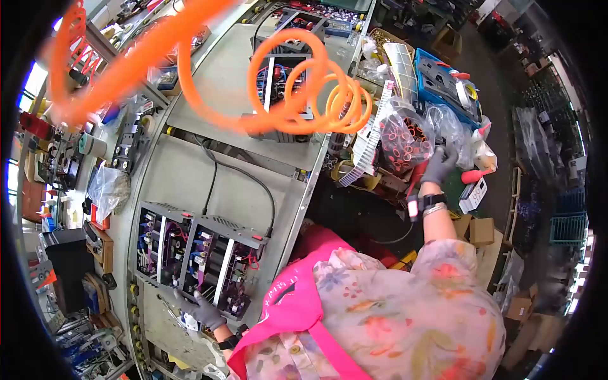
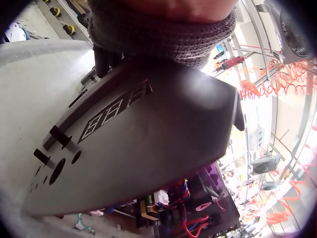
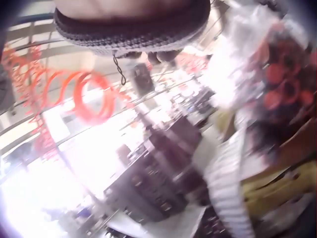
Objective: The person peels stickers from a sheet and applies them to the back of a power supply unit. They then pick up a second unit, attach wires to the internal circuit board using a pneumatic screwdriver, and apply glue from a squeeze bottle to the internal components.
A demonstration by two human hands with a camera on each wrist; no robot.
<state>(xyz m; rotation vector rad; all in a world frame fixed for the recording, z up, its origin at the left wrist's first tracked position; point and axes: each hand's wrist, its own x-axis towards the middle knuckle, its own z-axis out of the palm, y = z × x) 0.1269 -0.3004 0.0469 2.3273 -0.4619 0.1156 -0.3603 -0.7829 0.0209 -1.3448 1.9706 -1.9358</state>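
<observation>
Apparently early on, the left hand (image 1: 206,311) grips the open chassis (image 1: 196,253) edge while the right hand (image 1: 438,166), fingers spread, reaches the bag of red rings (image 1: 405,140), nothing fitted yet.

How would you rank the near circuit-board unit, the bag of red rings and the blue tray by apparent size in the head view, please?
1. Circuit-board unit, largest.
2. Bag of red rings.
3. Blue tray, looks smallest, though it lies farther off and is partly covered, so that is unsure.

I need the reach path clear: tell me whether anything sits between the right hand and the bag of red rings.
Nothing visible does. The right hand is already at the clear bag of red rings, its gloved fingers on the bag's edge, with no gap seen between them.
</observation>
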